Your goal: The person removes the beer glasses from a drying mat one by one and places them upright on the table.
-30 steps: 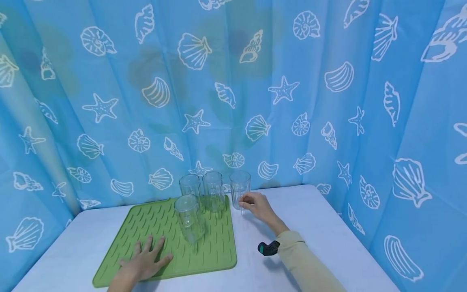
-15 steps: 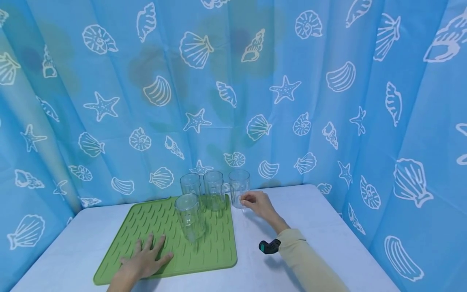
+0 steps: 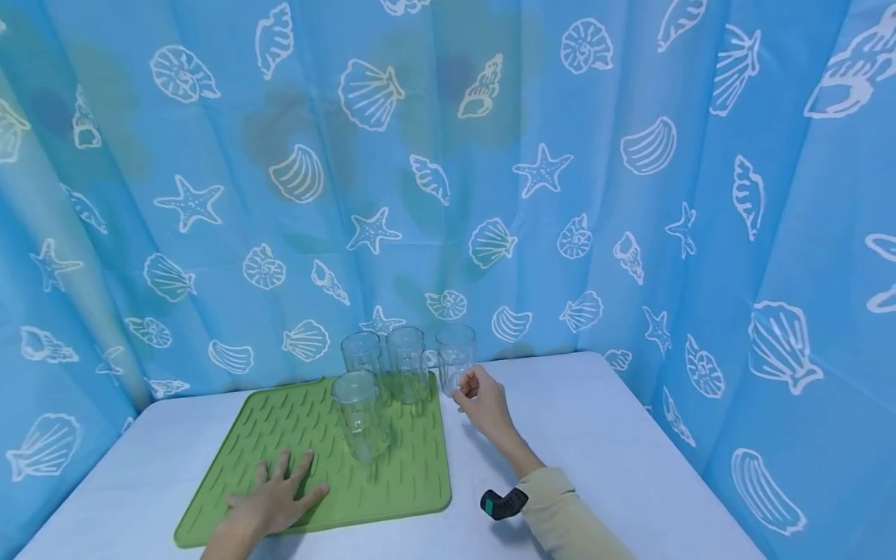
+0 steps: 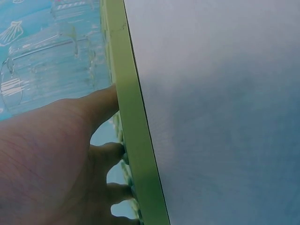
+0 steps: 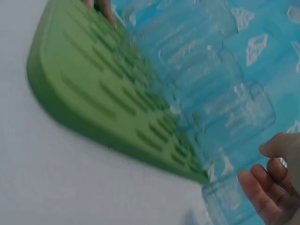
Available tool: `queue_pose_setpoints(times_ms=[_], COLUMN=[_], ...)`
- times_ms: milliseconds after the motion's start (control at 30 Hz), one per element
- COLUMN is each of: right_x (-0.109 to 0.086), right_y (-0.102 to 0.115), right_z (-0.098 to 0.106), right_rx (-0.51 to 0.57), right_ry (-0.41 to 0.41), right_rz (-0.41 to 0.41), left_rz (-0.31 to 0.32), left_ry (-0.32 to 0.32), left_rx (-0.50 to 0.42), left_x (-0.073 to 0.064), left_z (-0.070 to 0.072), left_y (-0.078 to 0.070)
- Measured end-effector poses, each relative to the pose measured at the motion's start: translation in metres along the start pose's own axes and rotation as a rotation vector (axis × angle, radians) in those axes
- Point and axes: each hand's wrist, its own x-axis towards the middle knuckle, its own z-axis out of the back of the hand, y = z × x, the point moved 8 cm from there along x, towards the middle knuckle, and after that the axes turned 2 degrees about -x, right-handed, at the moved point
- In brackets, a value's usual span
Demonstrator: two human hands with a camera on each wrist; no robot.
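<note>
A clear glass mug [image 3: 455, 348] stands upright on the white table just beyond the right edge of the green ridged mat [image 3: 409, 494]. My right hand [image 3: 488, 406] is at its near side, thumb and fingertips apart, with nothing visible between them in the right wrist view. On the mat stand three more clear glass mugs: a front one [image 3: 360, 424], a back left one [image 3: 362, 351] and a back right one [image 3: 406, 362]. My left hand [image 3: 269, 502] rests on the mat's front left part, fingers spread; the left wrist view shows its thumb [image 4: 101, 103] near the mat's edge.
A white cloth covers the table [image 3: 581, 435]. Behind and at both sides hangs a blue curtain [image 3: 434, 257] with white shell prints, close to the table's back edge. A black device [image 3: 504, 504] sits under my right wrist.
My right fingers have loosened from the mug's near side, and the hand has turned and drawn slightly toward me. The mugs and my left hand have stayed in place; the view has shifted a little.
</note>
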Motion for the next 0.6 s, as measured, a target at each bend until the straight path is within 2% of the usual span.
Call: queue_pose_setpoints(times_ms=[267, 400, 600], right_x=[-0.012, -0.020, -0.034], right_y=[0.047, 0.067, 0.084], right_z=[-0.020, -0.037, -0.061], right_rx=[0.050, 0.088, 0.113], right_ry=[0.068, 0.172, 0.320], right_rz=[0.107, 0.136, 0.154], left_rz=[-0.002, -0.001, 0.009], left_ry=[-0.003, -0.002, 0.003], left_rx=[-0.003, 0.003, 0.007], left_x=[0.000, 0.002, 0.006], left_z=[0.002, 0.002, -0.001], left_y=[0.002, 0.003, 0.005])
